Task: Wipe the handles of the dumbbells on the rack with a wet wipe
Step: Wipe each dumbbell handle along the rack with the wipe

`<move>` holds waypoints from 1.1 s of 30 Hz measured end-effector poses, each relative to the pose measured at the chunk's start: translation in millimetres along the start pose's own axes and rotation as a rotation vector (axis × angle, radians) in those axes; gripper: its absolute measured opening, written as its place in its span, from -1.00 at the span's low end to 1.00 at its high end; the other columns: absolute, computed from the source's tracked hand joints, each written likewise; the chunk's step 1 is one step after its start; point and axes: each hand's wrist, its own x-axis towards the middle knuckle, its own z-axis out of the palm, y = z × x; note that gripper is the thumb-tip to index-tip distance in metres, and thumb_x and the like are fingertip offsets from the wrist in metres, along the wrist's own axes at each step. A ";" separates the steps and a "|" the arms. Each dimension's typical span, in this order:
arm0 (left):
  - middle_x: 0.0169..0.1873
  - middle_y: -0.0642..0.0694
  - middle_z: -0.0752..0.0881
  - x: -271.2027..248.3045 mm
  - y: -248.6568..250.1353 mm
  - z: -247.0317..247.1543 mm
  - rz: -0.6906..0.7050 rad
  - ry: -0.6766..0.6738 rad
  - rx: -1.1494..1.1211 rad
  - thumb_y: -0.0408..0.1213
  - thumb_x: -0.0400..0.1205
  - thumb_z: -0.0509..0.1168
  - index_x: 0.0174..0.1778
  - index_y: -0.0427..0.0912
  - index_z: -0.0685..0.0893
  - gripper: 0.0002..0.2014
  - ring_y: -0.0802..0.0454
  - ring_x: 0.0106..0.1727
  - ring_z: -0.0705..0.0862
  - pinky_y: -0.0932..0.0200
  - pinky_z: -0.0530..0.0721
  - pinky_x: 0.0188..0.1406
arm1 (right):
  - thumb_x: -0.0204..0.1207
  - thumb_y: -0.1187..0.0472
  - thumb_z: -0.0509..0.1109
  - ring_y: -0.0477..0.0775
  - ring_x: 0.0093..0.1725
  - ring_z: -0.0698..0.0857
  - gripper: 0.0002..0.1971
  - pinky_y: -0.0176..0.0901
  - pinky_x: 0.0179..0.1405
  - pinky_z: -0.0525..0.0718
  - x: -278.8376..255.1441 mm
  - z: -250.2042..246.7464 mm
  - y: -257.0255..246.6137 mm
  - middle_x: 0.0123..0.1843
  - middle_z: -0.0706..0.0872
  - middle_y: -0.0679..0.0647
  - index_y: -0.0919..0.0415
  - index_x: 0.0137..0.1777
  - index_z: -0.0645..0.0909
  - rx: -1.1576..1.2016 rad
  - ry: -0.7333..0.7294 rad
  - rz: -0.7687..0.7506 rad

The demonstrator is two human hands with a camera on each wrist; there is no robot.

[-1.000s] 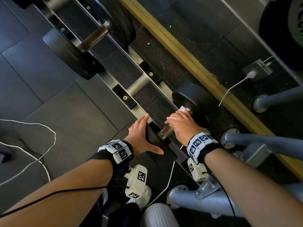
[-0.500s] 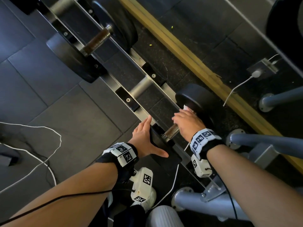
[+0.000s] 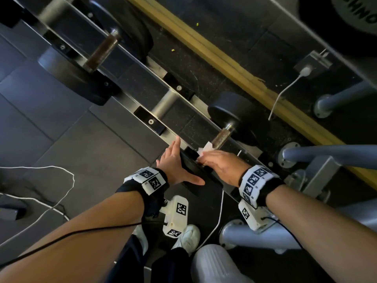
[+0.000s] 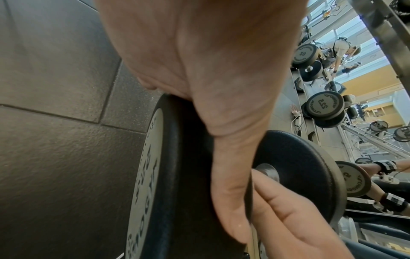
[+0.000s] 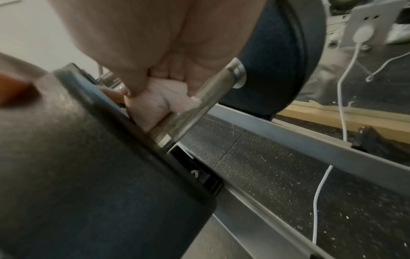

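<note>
A dumbbell lies across the rack rails (image 3: 130,64) in the head view, with a rusty handle (image 3: 221,136) and a far black head (image 3: 230,111). My right hand (image 3: 212,160) grips a white wet wipe (image 3: 205,150) round the near end of that handle. The right wrist view shows the bunched wipe (image 5: 162,99) pressed on the steel handle (image 5: 199,101) beside the near head (image 5: 88,157). My left hand (image 3: 177,160) lies open on the near head (image 3: 193,170), thumb spread. In the left wrist view its thumb (image 4: 230,192) crosses that head (image 4: 168,175).
A second, larger dumbbell with a rusty handle (image 3: 102,52) sits further along the rack. Grey machine tubes (image 3: 326,154) stand close on the right. A white cable (image 3: 285,92) runs from a plug behind a wooden strip (image 3: 224,64). Another cable (image 3: 61,174) lies on the floor.
My right hand has slid the wipe along the handle from the far head to the near end, baring most of the handle. The left hand stays on the near head.
</note>
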 end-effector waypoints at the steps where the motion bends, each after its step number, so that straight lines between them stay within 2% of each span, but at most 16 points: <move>1: 0.75 0.01 -0.11 -0.3 1.3 -0.4 -0.008 0.003 0.011 0.15 0.16 0.70 0.70 0.11 -0.37 0.50 -0.13 0.76 -0.10 -0.35 0.01 0.69 | 0.73 0.25 0.21 -0.39 0.30 0.50 -0.71 -0.80 0.29 0.19 -6.6 0.9 1.2 0.35 0.69 -0.02 0.08 0.29 0.71 0.063 0.008 0.031; 3: 0.75 0.01 -0.12 -1.2 2.9 -1.2 -0.015 0.001 0.008 0.13 0.16 0.70 0.71 0.10 -0.36 0.49 -0.11 0.76 -0.12 -0.37 0.02 0.68 | 0.74 0.16 0.17 -0.45 0.29 0.54 -0.70 -0.50 0.42 0.42 -22.9 2.1 7.6 0.33 0.69 -0.18 -0.05 0.30 0.69 0.175 0.065 0.137; 4: 0.75 0.01 -0.12 -1.2 3.5 -1.6 -0.015 -0.004 -0.003 0.12 0.17 0.71 0.71 0.10 -0.35 0.49 -0.11 0.76 -0.12 -0.37 0.03 0.68 | 0.75 0.12 0.15 -0.42 0.32 0.54 -0.69 -0.33 0.45 0.48 -30.9 2.8 12.5 0.33 0.68 -0.22 -0.11 0.30 0.68 0.202 0.123 0.195; 5: 0.75 0.02 -0.12 -1.0 3.7 -2.0 -0.016 -0.009 -0.012 0.10 0.17 0.71 0.71 0.10 -0.34 0.48 -0.11 0.76 -0.12 -0.38 0.04 0.68 | 0.76 0.10 0.12 -0.39 0.37 0.51 -0.68 -0.27 0.45 0.49 -38.5 4.6 17.0 0.36 0.65 -0.25 -0.15 0.32 0.67 0.209 0.193 0.250; 7: 0.75 0.03 -0.11 -0.5 3.8 -2.1 -0.019 -0.014 -0.022 0.08 0.18 0.71 0.72 0.12 -0.32 0.46 -0.11 0.76 -0.10 -0.40 0.05 0.67 | 0.76 0.08 0.11 -0.31 0.45 0.44 -0.66 -0.31 0.44 0.41 -49.5 10.2 23.6 0.44 0.55 -0.24 -0.18 0.36 0.65 0.262 0.383 0.371; 10: 0.75 0.05 -0.09 -0.3 3.8 -1.9 -0.020 -0.008 -0.028 0.07 0.18 0.71 0.72 0.14 -0.26 0.44 -0.14 0.75 -0.08 -0.42 0.07 0.65 | 0.76 0.12 0.14 -0.14 0.44 0.55 -0.67 -0.27 0.43 0.42 -48.2 20.5 23.7 0.42 0.63 -0.13 -0.06 0.39 0.65 0.450 0.692 0.589; 12: 0.75 0.06 -0.09 -0.3 3.8 -2.1 -0.021 -0.008 -0.038 0.06 0.18 0.72 0.72 0.16 -0.24 0.42 -0.14 0.75 -0.07 -0.43 0.08 0.65 | 0.75 0.19 0.17 0.01 0.43 0.58 -0.67 -0.24 0.38 0.42 -39.5 25.5 20.7 0.43 0.64 -0.01 0.01 0.41 0.64 0.550 0.801 0.762; 14: 0.74 0.09 -0.09 -0.3 3.7 -2.5 -0.023 -0.012 -0.046 0.05 0.18 0.72 0.72 0.18 -0.21 0.41 -0.13 0.75 -0.06 -0.43 0.09 0.65 | 0.71 0.27 0.22 0.12 0.42 0.58 -0.68 -0.15 0.41 0.46 -27.4 28.9 18.7 0.43 0.64 0.06 0.01 0.34 0.67 0.605 0.861 0.851; 16: 0.73 0.11 -0.08 0.1 3.4 -2.5 -0.019 -0.012 -0.046 0.05 0.18 0.72 0.72 0.19 -0.19 0.40 -0.11 0.75 -0.06 -0.41 0.11 0.65 | 0.68 0.31 0.25 0.16 0.37 0.61 -0.70 0.09 0.41 0.59 -13.4 29.9 19.0 0.39 0.64 0.08 -0.01 0.26 0.69 0.687 0.912 0.862; 17: 0.73 0.11 -0.08 0.4 3.1 -2.2 -0.016 -0.011 -0.047 0.05 0.18 0.72 0.72 0.19 -0.18 0.40 -0.10 0.74 -0.05 -0.40 0.13 0.65 | 0.68 0.33 0.26 0.18 0.35 0.63 -0.69 0.17 0.34 0.66 -7.3 29.3 19.8 0.40 0.63 0.08 -0.02 0.27 0.69 0.767 0.941 0.869; 19: 0.73 0.11 -0.06 0.6 2.4 -1.8 -0.013 -0.009 -0.062 0.03 0.17 0.73 0.72 0.20 -0.16 0.39 -0.09 0.74 -0.03 -0.36 0.17 0.65 | 0.68 0.37 0.26 0.21 0.32 0.65 -0.63 0.20 0.22 0.74 2.1 27.4 22.2 0.44 0.60 0.12 0.00 0.35 0.67 0.996 0.986 0.860; 22: 0.73 0.10 -0.05 1.8 0.5 -1.0 0.000 -0.002 -0.067 0.02 0.16 0.73 0.72 0.19 -0.14 0.39 -0.09 0.74 -0.01 -0.32 0.20 0.65 | 0.70 0.36 0.26 0.16 0.23 0.70 -0.62 -0.03 0.05 0.79 9.1 26.8 26.2 0.35 0.65 0.13 0.02 0.43 0.62 1.237 0.942 0.732; 25: 0.73 0.10 -0.04 2.9 -0.9 -1.0 0.005 -0.001 -0.051 0.06 0.15 0.73 0.72 0.19 -0.15 0.39 -0.09 0.74 -0.01 -0.32 0.19 0.66 | 0.68 0.37 0.28 0.10 0.16 0.75 -0.68 -0.22 -0.19 0.79 10.5 24.9 24.2 0.24 0.71 0.17 -0.06 0.20 0.71 1.414 0.908 0.635; 29: 0.73 0.10 -0.06 4.1 -1.8 -1.3 0.003 -0.012 -0.041 0.09 0.14 0.73 0.72 0.20 -0.16 0.41 -0.11 0.74 0.00 -0.35 0.19 0.65 | 0.69 0.34 0.27 0.07 0.20 0.76 -0.68 -0.21 -0.11 0.79 2.3 29.6 18.5 0.24 0.76 0.12 -0.11 0.07 0.75 1.493 0.854 0.581; 31: 0.72 0.11 -0.06 4.0 -1.8 -1.9 0.002 -0.012 -0.038 0.10 0.13 0.73 0.72 0.20 -0.16 0.41 -0.10 0.74 0.00 -0.32 0.20 0.65 | 0.69 0.30 0.28 0.04 0.19 0.77 -0.68 -0.20 -0.01 0.77 -6.7 38.1 14.1 0.20 0.79 0.05 -0.14 0.08 0.77 1.478 0.794 0.550; 33: 0.72 0.10 -0.06 4.0 -1.3 -2.2 0.003 -0.011 -0.041 0.09 0.14 0.73 0.72 0.19 -0.16 0.41 -0.10 0.74 0.00 -0.30 0.20 0.66 | 0.69 0.31 0.29 0.00 0.16 0.80 -0.68 -0.24 0.00 0.76 -16.3 48.1 11.0 0.15 0.83 0.01 -0.13 0.14 0.77 1.454 0.692 0.520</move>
